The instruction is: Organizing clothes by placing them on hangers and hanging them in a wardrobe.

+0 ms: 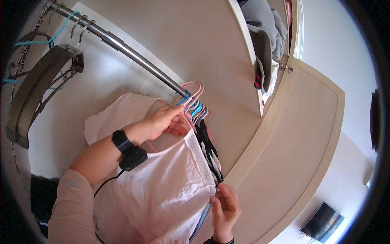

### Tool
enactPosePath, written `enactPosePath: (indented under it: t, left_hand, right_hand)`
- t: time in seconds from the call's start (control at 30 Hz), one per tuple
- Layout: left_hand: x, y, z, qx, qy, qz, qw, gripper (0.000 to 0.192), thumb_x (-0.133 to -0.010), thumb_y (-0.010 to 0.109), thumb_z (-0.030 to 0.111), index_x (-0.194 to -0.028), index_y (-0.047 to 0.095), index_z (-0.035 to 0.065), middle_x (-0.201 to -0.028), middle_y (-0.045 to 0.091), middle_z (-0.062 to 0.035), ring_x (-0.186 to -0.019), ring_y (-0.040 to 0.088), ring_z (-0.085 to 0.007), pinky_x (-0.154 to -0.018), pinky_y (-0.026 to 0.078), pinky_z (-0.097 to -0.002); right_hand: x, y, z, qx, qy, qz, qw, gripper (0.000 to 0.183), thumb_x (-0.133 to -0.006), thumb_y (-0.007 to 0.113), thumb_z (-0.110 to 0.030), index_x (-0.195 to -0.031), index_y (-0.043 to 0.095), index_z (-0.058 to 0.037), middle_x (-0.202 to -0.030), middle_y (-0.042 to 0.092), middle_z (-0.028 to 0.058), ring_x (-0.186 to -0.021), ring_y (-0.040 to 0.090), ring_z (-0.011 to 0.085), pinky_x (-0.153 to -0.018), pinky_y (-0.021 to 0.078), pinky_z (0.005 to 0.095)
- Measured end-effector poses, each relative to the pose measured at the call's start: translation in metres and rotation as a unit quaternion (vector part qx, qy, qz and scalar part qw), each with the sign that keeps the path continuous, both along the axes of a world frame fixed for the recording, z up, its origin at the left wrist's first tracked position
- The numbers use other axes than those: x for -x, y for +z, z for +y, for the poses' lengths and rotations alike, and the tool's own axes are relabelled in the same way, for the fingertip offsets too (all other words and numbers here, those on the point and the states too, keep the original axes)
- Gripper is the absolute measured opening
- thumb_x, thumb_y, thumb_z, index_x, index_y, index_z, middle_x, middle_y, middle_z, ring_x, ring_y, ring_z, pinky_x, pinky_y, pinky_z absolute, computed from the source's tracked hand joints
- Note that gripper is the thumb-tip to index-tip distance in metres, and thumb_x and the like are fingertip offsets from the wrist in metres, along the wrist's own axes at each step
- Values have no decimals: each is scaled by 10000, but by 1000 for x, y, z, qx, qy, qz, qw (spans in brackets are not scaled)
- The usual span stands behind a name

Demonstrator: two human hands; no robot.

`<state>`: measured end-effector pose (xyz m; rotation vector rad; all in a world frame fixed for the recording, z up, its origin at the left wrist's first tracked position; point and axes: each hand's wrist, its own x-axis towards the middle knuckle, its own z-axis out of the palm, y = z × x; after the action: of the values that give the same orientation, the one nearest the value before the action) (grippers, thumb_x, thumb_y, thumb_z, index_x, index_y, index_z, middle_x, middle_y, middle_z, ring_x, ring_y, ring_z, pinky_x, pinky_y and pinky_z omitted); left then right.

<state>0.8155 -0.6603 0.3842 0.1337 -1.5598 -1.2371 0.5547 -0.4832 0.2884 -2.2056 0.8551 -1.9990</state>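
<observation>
A light pink garment (170, 183) hangs on a pink hanger (195, 91) near the lower end of a metal closet rod (140, 59). My left hand (167, 122) grips the hanger just below its hook, its curled fingers partly inside the garment's neckline. Lower right, my right hand (225, 204) pinches the garment's edge between thumb and fingertips. Behind the pink garment, dark and patterned clothes (210, 149) hang close together on several hangers, mostly hidden. A strapped device with a black cable sits on my left wrist.
Wide dark hangers (45, 91) and a turquoise hanger (58, 33) hang at the rod's upper left. Folded grey clothes (268, 27) lie in a compartment beyond the wooden panel (246, 42). An open cabinet door (292, 146) stands at right. A wall-mounted screen (322, 222) is farther off.
</observation>
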Motion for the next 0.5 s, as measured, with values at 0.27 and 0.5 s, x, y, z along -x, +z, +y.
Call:
enactPosePath:
  t: [0.27, 0.5]
  left_hand:
    - [-10, 14, -52, -61, 4, 18, 998, 517, -1015, 334, 503, -1065, 639, 89, -933, 705, -58, -749, 651, -118, -703, 516, -253]
    - [-19, 2, -68, -89, -18, 37, 995, 530, -1014, 344, 501, -1024, 654, 71, -892, 709, -68, -711, 657, -111, -668, 526, -252]
  right_hand:
    - [-32, 29, -17, -18, 40, 41, 998, 400, -820, 622, 144, -1211, 587, 65, -1243, 530, 145, -900, 631, 156, -776, 523, 249]
    - [-34, 27, -25, -56, 69, 71, 994, 414, -825, 622, 140, -1228, 575, 59, -1274, 499, 159, -925, 633, 160, -785, 525, 256]
